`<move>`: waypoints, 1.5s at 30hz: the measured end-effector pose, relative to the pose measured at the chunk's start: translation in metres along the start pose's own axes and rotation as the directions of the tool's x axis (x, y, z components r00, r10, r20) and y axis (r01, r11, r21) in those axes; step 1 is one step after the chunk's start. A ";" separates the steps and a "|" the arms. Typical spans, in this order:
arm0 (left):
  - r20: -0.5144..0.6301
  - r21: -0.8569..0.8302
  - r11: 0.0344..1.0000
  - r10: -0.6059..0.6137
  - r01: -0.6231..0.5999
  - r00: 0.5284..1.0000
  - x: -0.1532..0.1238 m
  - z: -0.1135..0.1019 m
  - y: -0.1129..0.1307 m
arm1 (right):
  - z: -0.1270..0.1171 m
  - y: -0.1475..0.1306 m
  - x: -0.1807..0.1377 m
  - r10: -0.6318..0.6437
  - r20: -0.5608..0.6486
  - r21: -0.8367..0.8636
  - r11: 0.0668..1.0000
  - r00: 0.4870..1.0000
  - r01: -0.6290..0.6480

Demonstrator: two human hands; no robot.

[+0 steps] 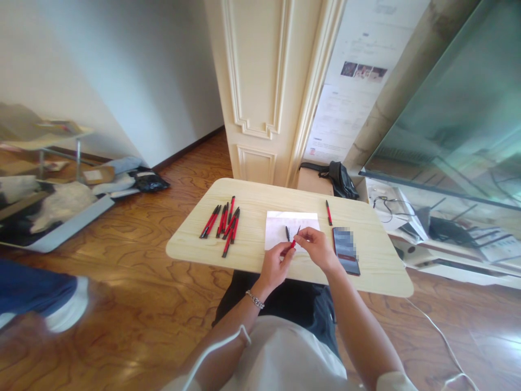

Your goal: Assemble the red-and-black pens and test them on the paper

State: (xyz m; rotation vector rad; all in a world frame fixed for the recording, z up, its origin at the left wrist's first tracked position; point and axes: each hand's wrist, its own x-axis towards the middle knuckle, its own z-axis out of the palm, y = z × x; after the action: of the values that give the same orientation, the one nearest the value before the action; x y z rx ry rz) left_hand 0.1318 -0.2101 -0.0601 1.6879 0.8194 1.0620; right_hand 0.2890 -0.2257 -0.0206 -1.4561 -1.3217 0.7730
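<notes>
Above a white sheet of paper (273,224), my two hands meet at a pen taken apart. My left hand (279,263) pinches the red pen barrel (293,244). Closed fingers of my right hand (315,245) hold a thin dark pen refill (299,228) at the barrel's upper end; how deep it sits is hidden by the fingers. On the paper just beyond lies a black pen part (287,233). Several red and black pens (230,227) lie in a loose group on the table's left, and a single red pen (329,213) lies apart on the right.
A phone (345,251) lies beside my right forearm on the small wooden table (378,255). Behind the table are a panelled pillar (260,81) and a black bag (342,179). At the left, another person's leg and white shoe (69,307) show near boxes on the floor.
</notes>
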 end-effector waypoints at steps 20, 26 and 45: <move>0.000 0.007 1.000 -0.004 0.004 1.000 -0.001 0.000 -0.003 | 0.010 0.037 0.061 0.150 0.000 -0.526 0.841 0.989 -0.127; 0.001 -0.002 1.000 -0.001 0.001 1.000 -0.001 -0.001 -0.002 | 0.022 0.027 0.069 0.219 -0.016 -0.739 0.655 0.975 -0.159; 0.004 0.005 0.999 -0.034 0.034 0.999 0.000 0.002 -0.009 | -0.015 -0.023 0.033 0.021 -0.223 0.308 0.950 0.975 0.051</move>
State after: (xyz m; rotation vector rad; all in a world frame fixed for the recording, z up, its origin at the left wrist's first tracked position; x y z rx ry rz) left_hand 0.1332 -0.2077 -0.0687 1.6741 0.8462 1.0336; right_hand 0.3016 -0.1989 0.0104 -1.2368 -0.9874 0.7459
